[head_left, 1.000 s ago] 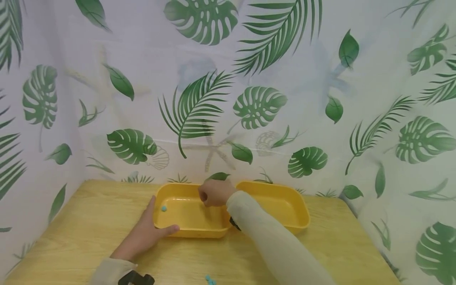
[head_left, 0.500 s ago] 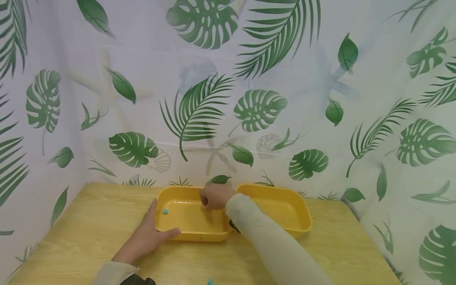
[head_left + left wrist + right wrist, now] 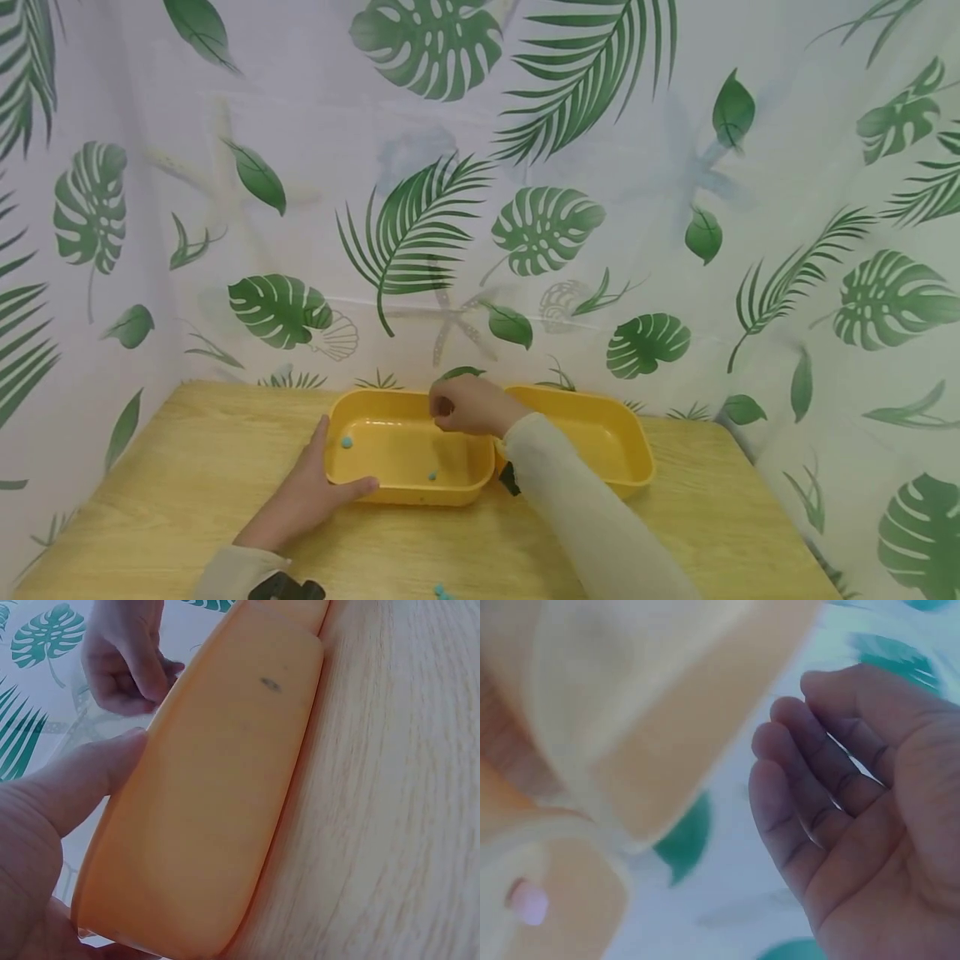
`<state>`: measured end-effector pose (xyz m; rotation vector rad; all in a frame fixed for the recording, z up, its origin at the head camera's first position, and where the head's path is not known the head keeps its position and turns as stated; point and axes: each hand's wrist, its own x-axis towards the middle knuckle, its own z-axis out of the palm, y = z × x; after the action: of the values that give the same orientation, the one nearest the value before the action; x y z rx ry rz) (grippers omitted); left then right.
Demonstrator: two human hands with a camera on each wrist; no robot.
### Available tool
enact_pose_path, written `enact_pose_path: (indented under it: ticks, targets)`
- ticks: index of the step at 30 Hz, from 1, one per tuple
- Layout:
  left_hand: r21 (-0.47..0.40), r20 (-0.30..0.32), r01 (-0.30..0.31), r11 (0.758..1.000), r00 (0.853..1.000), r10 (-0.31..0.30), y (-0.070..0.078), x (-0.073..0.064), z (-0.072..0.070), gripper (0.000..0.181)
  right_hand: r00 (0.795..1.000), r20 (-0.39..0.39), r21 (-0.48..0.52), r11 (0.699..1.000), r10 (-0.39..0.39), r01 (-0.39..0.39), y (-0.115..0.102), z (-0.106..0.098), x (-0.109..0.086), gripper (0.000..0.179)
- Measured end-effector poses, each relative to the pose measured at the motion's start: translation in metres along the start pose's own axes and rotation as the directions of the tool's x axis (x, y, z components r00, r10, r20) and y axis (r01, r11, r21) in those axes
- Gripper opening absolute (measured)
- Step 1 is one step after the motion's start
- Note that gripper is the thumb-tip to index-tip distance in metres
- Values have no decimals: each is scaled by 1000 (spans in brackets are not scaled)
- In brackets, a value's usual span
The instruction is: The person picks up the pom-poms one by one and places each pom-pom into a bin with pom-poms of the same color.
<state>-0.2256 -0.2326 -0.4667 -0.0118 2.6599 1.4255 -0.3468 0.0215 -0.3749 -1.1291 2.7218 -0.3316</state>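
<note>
Head view: left hand [image 3: 309,492] clasps left yellow tray [image 3: 420,495] at eight o'clock, likely for steadiness; loosely curled right hand [image 3: 480,407] looks empty.

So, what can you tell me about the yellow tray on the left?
The left yellow tray is shallow and open-topped, with rounded corners and smooth, shiny walls that look like plastic. A dark mark shows on its near outer wall. It stands upright on the wood-grained table, beside another yellow tray. Two small blue bits lie inside, one toward the left end, one by the near wall. The left hand holds its left end, thumb on the near rim.
</note>
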Motion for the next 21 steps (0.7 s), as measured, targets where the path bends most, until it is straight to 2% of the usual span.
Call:
enact_pose_path:
  ticks: [2,4,10,15,21]
  targets:
    - [7,8,-1,1000,1000,1,1,0,-1,133,998,-64,53,998,-19,22,0,-3,-14,1]
    - [15,15,2,1000,1000,-3,2,0,-1,134,991,-130,96,995,-5,17,-1,-4,-31,2]
    - [28,23,19,999,1000,-20,-1,0,-1,135,955,-288,222,975,64,2,5,8,-82,4]
    - [17,22,20,1000,1000,-20,-1,1,0,136,935,-342,275,961,94,4,14,26,-115,4]
    - [29,21,14,999,1000,-15,5,1,2,136,915,-375,307,951,150,-30,19,34,-136,5]
